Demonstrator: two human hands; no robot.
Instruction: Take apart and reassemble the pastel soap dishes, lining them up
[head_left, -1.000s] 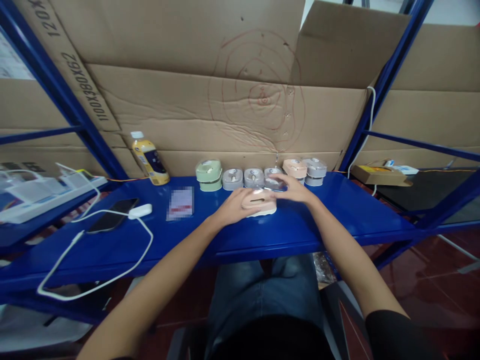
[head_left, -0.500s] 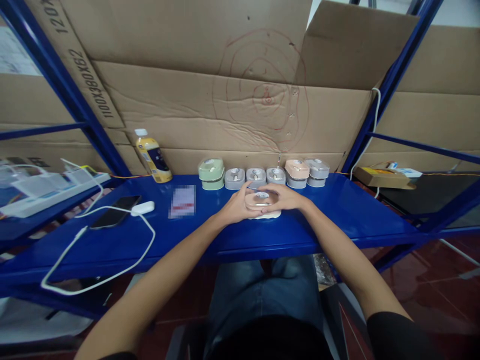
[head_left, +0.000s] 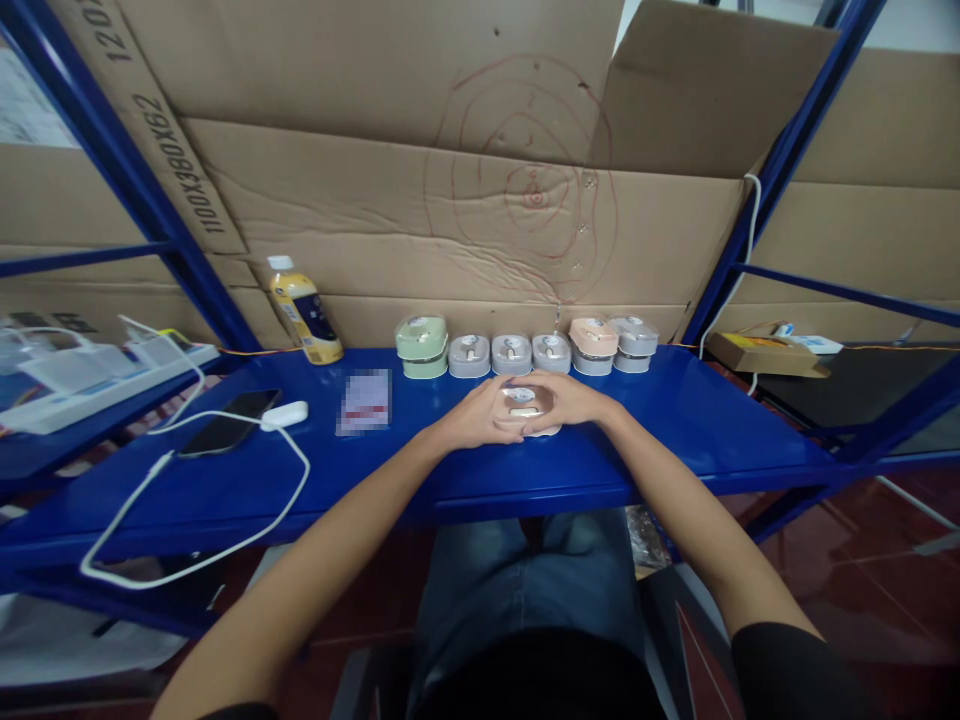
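Between my two hands sits a small pale-pink box with a see-through lid (head_left: 523, 408), a round label and a light tab on top. My left hand (head_left: 478, 414) wraps its left side, and my right hand (head_left: 576, 400) closes round its right side. Fingers cover most of the box's walls, and a pale edge shows low at its right. Just behind my hands stand similar grey boxes (head_left: 511, 356) in a row. A green stack of boxes (head_left: 423, 346) is at the row's left end. A peach-lidded stack (head_left: 594, 346) and a grey stack (head_left: 634, 345) are at its right.
On the blue table (head_left: 660, 450), a yellow drink bottle (head_left: 306, 312), a blurred-out card (head_left: 364, 402), a black phone (head_left: 231, 425) and a looping white cable (head_left: 304, 480) lie to the left. A power strip (head_left: 112, 385) is farther left. Cardboard (head_left: 360, 220) backs the table.
The lid of the pink box sits slightly lower and more level between my hands, with its light tab more visible. My left thumb has come down from its raised position. The other things stay put.
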